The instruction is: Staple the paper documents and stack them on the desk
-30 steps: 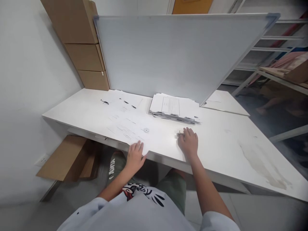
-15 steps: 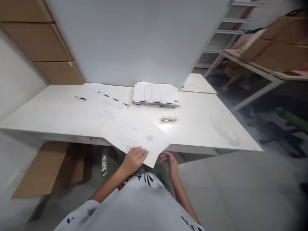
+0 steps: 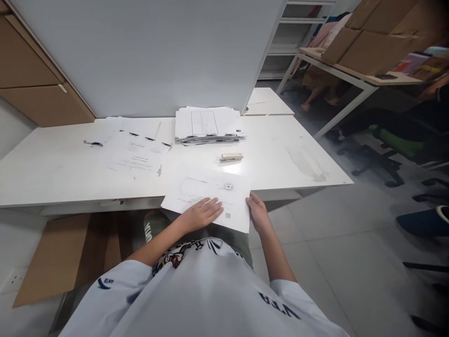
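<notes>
A printed paper sheet with a round stamp and a small square code hangs partly over the table's front edge above my lap. My left hand lies flat on its lower part, fingers stretched out. At the sheet's right edge, my right hand pinches the paper between thumb and fingers. Beyond the sheet lies a light-coloured stapler. Behind that sits a thick stack of papers, against the grey panel. Loose printed sheets with dark marks along one edge are spread to the left.
The white table meets a grey panel at the back. Cardboard boxes stand at the left, and an open carton is below the table. On the right are another table with boxes and a green-seated chair.
My right hand, apart from the sheet before, now holds its right edge. The sheet has turned straighter and separated from the loose papers at left. The whole view has shifted to the right.
</notes>
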A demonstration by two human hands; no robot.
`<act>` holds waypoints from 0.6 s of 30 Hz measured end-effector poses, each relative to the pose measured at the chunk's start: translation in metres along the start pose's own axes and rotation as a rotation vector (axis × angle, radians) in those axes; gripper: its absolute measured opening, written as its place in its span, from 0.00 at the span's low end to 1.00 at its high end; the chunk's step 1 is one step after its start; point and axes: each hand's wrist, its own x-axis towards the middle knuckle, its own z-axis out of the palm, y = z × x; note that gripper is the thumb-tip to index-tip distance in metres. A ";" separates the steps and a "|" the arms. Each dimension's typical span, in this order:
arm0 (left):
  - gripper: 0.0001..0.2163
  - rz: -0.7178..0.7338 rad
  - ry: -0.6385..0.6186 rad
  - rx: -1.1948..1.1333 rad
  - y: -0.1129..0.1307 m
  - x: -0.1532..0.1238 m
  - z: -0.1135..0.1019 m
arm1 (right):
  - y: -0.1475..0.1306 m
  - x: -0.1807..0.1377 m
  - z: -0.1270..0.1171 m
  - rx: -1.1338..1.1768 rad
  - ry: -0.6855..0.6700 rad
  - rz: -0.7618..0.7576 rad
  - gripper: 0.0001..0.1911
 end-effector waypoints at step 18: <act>0.21 -0.226 -0.120 0.065 -0.013 -0.021 0.008 | -0.021 0.029 0.064 -0.394 -0.416 -0.073 0.40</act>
